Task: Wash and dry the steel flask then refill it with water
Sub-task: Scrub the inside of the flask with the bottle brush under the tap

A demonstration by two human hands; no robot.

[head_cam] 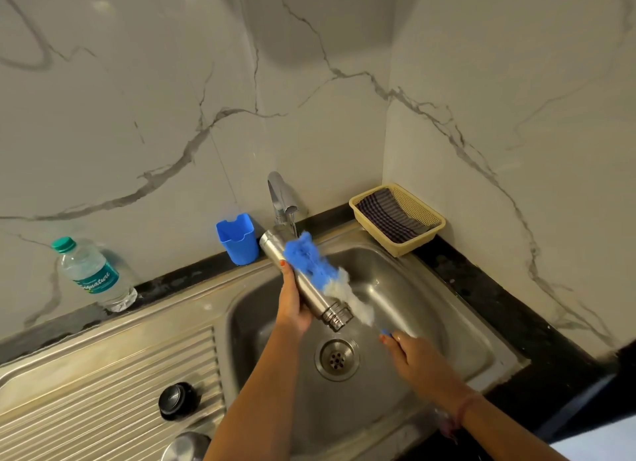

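The steel flask (311, 290) is tilted over the sink (457, 319), its threaded mouth pointing down toward the drain (336, 359). My left hand (292, 304) grips the flask around its middle from the left. My right hand (407, 352) holds the blue handle of a bottle brush (318, 264), whose blue and white bristles lie along the flask's outer wall. A thin stream of water runs from the tap (280, 199) onto the flask's upper end. The black flask cap (178, 400) sits on the ribbed drainboard.
A blue plastic cup (237, 238) stands behind the sink by the wall. A plastic water bottle (93, 274) stands at the left on the counter. A yellow basket (418, 242) with a checked cloth (389, 214) sits in the back right corner. A steel lid (187, 447) lies near the front edge.
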